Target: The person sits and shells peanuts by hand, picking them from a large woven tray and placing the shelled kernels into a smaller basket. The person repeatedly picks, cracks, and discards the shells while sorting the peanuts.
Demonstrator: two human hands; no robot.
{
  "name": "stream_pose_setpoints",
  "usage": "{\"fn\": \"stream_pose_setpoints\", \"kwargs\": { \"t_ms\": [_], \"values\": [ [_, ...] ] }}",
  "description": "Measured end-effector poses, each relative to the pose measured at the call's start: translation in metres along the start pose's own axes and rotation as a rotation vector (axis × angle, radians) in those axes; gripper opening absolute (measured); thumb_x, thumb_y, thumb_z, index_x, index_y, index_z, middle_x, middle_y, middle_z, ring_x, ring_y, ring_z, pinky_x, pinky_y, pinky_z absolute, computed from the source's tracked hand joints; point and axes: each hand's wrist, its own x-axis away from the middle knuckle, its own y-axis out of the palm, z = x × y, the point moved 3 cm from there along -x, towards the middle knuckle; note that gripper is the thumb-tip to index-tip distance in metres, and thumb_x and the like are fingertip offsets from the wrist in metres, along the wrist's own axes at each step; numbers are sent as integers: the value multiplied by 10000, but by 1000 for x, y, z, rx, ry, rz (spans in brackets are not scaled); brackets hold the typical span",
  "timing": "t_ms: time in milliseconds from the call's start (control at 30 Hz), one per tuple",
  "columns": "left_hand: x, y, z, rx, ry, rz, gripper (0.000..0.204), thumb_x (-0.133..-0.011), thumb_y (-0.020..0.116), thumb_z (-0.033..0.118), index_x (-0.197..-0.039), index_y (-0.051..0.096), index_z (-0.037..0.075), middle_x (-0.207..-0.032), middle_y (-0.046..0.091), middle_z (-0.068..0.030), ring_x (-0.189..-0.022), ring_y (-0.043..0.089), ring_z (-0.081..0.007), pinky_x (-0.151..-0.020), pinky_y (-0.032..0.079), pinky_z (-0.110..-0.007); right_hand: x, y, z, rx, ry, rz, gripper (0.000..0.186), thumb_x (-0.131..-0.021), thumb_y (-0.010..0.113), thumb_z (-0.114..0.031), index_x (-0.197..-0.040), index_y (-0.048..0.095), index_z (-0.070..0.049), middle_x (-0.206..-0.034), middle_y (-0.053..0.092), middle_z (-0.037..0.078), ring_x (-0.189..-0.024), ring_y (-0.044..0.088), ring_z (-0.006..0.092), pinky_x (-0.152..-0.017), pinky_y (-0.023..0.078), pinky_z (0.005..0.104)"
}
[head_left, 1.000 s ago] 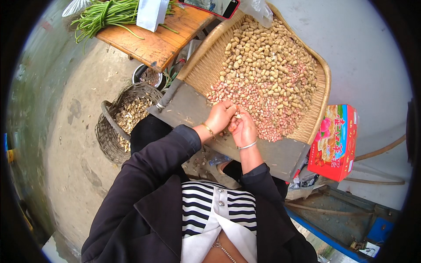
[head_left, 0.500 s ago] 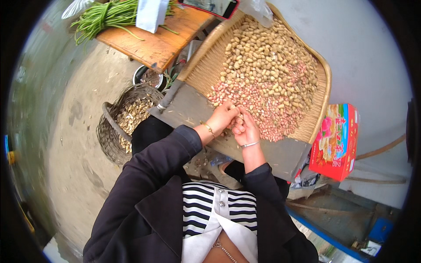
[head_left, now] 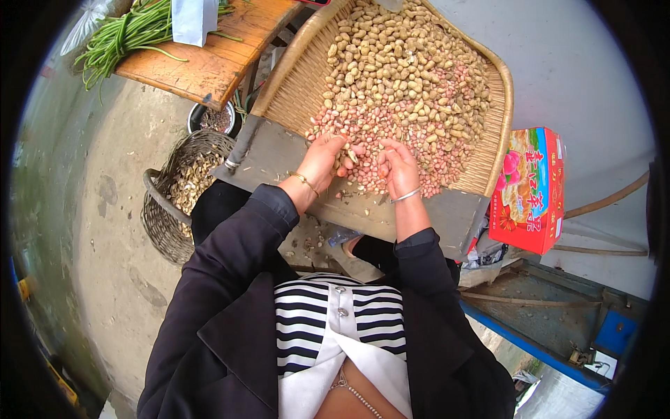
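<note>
A woven winnowing basket (head_left: pixel 279 94) lies in front of me, heaped with unshelled peanuts (head_left: pixel 387 59) at its far side. Loose pink peanut kernels (head_left: pixel 436 167) spread over the near side. My left hand (head_left: pixel 322 162), with a gold bracelet at the wrist, is closed around a peanut shell (head_left: pixel 352 156) that pokes out at the fingertips. To its right, my right hand (head_left: pixel 400 170) hovers over the kernels with fingers curled in and a silver bangle on the wrist. Whether anything sits in those fingers is hidden. The hands are apart.
At left on the ground, a handled wicker basket (head_left: pixel 159 222) holds empty shells. Beyond it stand a dark-rimmed bowl (head_left: pixel 197 120) and a wooden table (head_left: pixel 202 73) with long green beans (head_left: pixel 129 42). A red printed box (head_left: pixel 551 227) is right of the winnowing basket.
My hands were together over the kernels and have now parted, the left moving leftward with the shell. The whole view has shifted a little.
</note>
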Motion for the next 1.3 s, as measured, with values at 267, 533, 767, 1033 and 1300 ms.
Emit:
{"fn": "stream_pose_setpoints", "kwargs": {
  "t_ms": [267, 533, 767, 1033, 1300],
  "values": [
    [7, 5, 14, -80, -5, 34, 151, -874, 429, 148, -890, 492, 12, -852, 600, -115, -538, 455, -102, -401, 341, -196, -28, -31, 0, 424, -239, 159, 193, -833, 456, -71, -1007, 512, -7, -698, 555, 56, -458, 464, 73, -417, 378, 192],
    [6, 15, 27, -178, 25, 32, 126, -855, 460, 125, -843, 515, 12, -834, 602, -93, -527, 464, -91, -389, 341, -199, -56, -9, -39, 1542, -656, 322, 281, -758, 574, -195, -1027, 506, -153, -884, 520, 127, -693, 565, 334, -566, 469, 432],
    [5, 11, 27, 179, -85, -132, 109, -862, 402, 129, -849, 457, 36, -927, 589, -208, -538, 478, -138, -403, 374, -204, -51, -7, -39, 1585, -744, 254, 192, -766, 584, -189, -951, 535, -169, -865, 481, 115, -670, 563, 318, -551, 462, 415],
    [13, 20, 34, 251, -26, -422, 158, -846, 430, 213, -777, 456, 74, -926, 578, -216, -560, 500, -145, -408, 388, -215, -45, -7, -40, 1490, -905, 184, 217, -713, 593, -71, -918, 557, -132, -899, 481, 107, -712, 556, 312, -616, 461, 410],
    [7, 11, 22, 339, -123, -274, 200, -865, 470, 250, -860, 513, 55, -831, 588, -99, -687, 613, -204, -491, 488, -246, -45, -4, -44, 795, -527, 23, 232, -759, 566, -27, -985, 597, -73, -847, 529, 32, -707, 502, 111, -653, 427, 231]
  ]
}}
